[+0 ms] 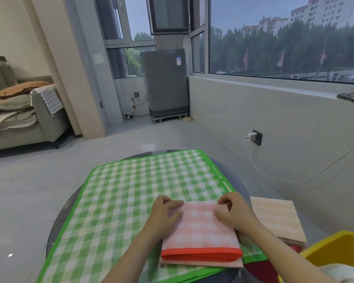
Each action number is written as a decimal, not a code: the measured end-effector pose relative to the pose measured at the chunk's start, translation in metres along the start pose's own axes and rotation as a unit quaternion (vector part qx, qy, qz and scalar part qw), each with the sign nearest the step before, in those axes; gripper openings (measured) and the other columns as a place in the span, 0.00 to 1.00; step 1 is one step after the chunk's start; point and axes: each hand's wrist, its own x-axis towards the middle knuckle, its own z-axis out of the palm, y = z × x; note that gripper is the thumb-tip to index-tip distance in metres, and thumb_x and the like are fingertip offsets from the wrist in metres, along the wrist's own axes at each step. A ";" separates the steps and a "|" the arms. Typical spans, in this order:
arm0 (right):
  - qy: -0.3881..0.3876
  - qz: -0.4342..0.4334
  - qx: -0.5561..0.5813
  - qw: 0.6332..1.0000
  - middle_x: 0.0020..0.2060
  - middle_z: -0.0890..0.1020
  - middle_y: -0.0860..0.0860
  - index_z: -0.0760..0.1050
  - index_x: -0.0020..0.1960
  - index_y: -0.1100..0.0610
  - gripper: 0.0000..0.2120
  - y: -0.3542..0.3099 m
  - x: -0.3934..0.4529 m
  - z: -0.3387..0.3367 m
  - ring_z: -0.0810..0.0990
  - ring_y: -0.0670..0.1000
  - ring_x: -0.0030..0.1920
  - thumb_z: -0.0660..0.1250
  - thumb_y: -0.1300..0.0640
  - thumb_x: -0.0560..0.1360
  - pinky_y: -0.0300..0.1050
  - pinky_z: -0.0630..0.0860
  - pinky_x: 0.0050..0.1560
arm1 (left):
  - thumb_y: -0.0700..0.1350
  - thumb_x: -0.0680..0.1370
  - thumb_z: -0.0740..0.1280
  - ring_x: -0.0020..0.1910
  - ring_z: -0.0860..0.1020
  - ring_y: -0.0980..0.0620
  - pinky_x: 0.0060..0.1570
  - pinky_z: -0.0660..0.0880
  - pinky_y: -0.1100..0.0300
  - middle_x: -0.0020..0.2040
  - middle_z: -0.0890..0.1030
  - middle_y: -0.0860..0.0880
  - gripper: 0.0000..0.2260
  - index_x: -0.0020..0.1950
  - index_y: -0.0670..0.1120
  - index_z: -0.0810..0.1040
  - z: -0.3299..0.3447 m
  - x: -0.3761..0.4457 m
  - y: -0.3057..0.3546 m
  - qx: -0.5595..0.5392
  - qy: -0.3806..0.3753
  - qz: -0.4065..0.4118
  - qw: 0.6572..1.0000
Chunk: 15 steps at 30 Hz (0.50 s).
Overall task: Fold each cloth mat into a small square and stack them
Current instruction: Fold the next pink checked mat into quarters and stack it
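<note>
A green checked mat (143, 193) lies spread flat over a round glass table (236, 174), covering most of its top and reaching its far edge. On the near right part of that green mat rests a folded pink checked mat (202, 233) with a red-orange border, its bound edge turned toward the table's near edge. Both hands sit on the far end of the pink mat: the left hand (166, 211) presses its far left corner with fingers curled down onto the cloth, and the right hand (232, 209) pinches the far right corner between thumb and bent fingers. Just to the right, near the table's right edge, a stack of folded orange checked mats (278, 219) sits apart from the pink one. At the near right corner of the view a yellow bin (335, 248) shows, with something pale inside that cannot be made out.
</note>
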 end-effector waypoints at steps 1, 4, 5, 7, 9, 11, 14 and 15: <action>-0.002 -0.014 -0.021 1.000 0.44 0.71 0.44 0.73 0.47 0.51 0.11 0.000 -0.001 0.001 0.72 0.44 0.42 0.72 0.55 0.67 0.29 0.66 0.39 | 0.51 0.78 0.63 0.56 0.67 0.60 0.58 0.62 0.70 0.56 0.64 0.54 0.17 0.67 0.53 0.73 0.001 -0.001 0.000 0.027 -0.006 0.008 1.000; -0.025 -0.039 -0.105 0.993 0.46 0.68 0.44 0.73 0.61 0.51 0.19 -0.005 -0.004 0.002 0.71 0.47 0.50 0.68 0.51 0.70 0.31 0.66 0.48 | 0.53 0.79 0.60 0.63 0.61 0.56 0.64 0.58 0.65 0.61 0.63 0.53 0.18 0.68 0.53 0.70 0.004 -0.003 0.002 0.159 -0.006 0.041 0.986; -0.032 -0.047 -0.161 0.985 0.48 0.68 0.45 0.72 0.64 0.49 0.21 -0.008 -0.005 0.001 0.70 0.48 0.53 0.65 0.48 0.72 0.36 0.67 0.53 | 0.52 0.79 0.58 0.67 0.60 0.53 0.66 0.57 0.63 0.65 0.64 0.51 0.18 0.68 0.52 0.70 0.006 -0.002 0.004 0.216 0.003 0.055 0.975; -0.033 -0.072 -0.288 0.954 0.56 0.70 0.48 0.69 0.67 0.47 0.24 -0.013 -0.008 0.003 0.66 0.51 0.60 0.53 0.44 0.73 0.44 0.64 0.63 | 0.50 0.79 0.56 0.71 0.58 0.49 0.71 0.52 0.58 0.71 0.63 0.48 0.18 0.68 0.47 0.70 0.012 0.000 0.010 0.294 0.010 0.085 0.952; -0.048 -0.096 -0.317 0.942 0.71 0.63 0.51 0.64 0.72 0.48 0.32 -0.016 -0.013 0.010 0.58 0.54 0.71 0.41 0.44 0.70 0.48 0.53 0.72 | 0.48 0.80 0.54 0.72 0.58 0.48 0.74 0.50 0.52 0.72 0.63 0.47 0.19 0.68 0.43 0.67 0.021 0.000 0.016 0.296 -0.021 0.104 0.949; -0.083 -0.105 -0.301 0.944 0.77 0.49 0.49 0.51 0.76 0.52 0.35 -0.013 -0.018 0.022 0.44 0.50 0.76 0.35 0.43 0.71 0.46 0.39 0.74 | 0.50 0.81 0.51 0.76 0.52 0.49 0.75 0.45 0.51 0.76 0.56 0.48 0.22 0.75 0.47 0.58 0.031 -0.001 0.014 0.283 -0.061 0.095 0.952; -0.111 -0.100 -0.319 0.936 0.76 0.41 0.47 0.38 0.76 0.53 0.47 -0.005 -0.020 0.032 0.37 0.47 0.75 0.18 0.32 0.63 0.46 0.32 0.71 | 0.53 0.82 0.46 0.76 0.38 0.54 0.74 0.36 0.54 0.78 0.41 0.50 0.25 0.77 0.53 0.43 0.039 -0.002 0.004 0.329 -0.068 0.088 0.938; -0.115 -0.094 -0.324 0.934 0.76 0.40 0.47 0.37 0.76 0.52 0.49 -0.003 -0.020 0.033 0.36 0.47 0.75 0.17 0.31 0.60 0.46 0.32 0.71 | 0.54 0.82 0.45 0.76 0.38 0.54 0.74 0.36 0.54 0.78 0.40 0.51 0.25 0.77 0.53 0.42 0.040 -0.002 0.001 0.336 -0.067 0.086 0.936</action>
